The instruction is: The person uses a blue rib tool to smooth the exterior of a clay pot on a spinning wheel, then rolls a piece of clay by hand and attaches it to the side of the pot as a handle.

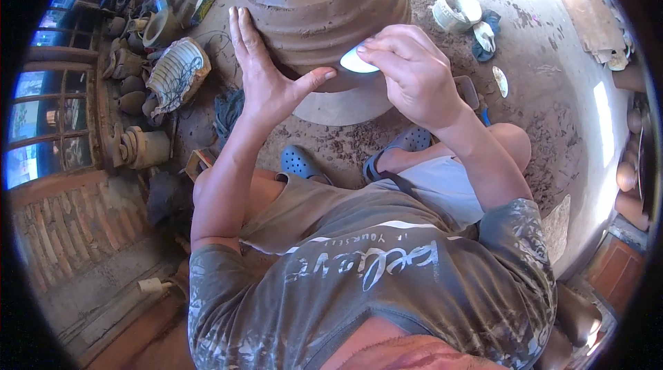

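A large brown wet-clay pot (324, 4) stands upside-down-looking on a round grey turntable slab (342, 104) in front of me. My left hand (266, 73) lies flat and open against the pot's left lower wall, thumb stretched toward the base. My right hand (407, 70) grips a small white flat scraper (356, 61) and presses it to the pot's lower wall near the base. My feet in blue perforated clogs (300, 161) rest on the dirt floor below the slab.
Clay pots and a ribbed white vessel (178, 72) crowd the left side by a window. A white bucket (456, 10), a blue cloth (487, 32) and a flat shard (501, 81) lie on the dirt floor at right. Brown jars (628, 177) stand far right.
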`<state>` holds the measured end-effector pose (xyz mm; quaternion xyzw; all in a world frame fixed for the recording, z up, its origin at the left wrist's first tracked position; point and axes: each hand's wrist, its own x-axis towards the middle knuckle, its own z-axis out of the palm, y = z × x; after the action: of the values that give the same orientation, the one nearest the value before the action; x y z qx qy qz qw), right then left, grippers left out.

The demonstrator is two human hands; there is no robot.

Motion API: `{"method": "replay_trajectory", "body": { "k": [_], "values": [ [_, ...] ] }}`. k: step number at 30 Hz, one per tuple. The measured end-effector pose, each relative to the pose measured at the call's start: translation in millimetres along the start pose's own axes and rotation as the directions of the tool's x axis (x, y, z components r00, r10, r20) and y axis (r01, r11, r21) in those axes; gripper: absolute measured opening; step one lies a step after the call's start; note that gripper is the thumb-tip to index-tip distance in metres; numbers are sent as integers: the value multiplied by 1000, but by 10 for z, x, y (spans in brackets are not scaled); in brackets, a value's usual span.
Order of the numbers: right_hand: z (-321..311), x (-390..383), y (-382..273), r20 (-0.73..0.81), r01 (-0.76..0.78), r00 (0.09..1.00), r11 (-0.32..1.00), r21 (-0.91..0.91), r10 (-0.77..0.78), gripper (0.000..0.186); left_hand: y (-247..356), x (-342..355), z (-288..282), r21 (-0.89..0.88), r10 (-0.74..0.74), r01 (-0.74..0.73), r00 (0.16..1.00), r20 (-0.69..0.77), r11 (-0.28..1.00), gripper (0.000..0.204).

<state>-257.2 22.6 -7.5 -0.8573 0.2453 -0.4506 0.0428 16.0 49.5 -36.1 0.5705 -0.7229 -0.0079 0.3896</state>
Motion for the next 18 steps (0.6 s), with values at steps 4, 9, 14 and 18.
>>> {"method": "replay_trajectory", "body": {
  "k": [4,9,14,18],
  "values": [
    [-229,-39,-36,458,-48,887,998,-30,56,28,-8,-13,-6,40,-10,10,1000,-4,999,163],
    [-307,-437,-187,270,-214,946,971,103,180,32,-167,16,-152,-79,-20,20,1000,7,997,164],
    [-52,-434,-13,-82,-59,995,997,58,64,40,-249,71,-70,-246,-43,65,995,93,967,171],
    [77,-377,92,-138,88,987,996,4,-87,39,-261,62,-87,-255,-51,77,993,105,964,171]
  ]
}}
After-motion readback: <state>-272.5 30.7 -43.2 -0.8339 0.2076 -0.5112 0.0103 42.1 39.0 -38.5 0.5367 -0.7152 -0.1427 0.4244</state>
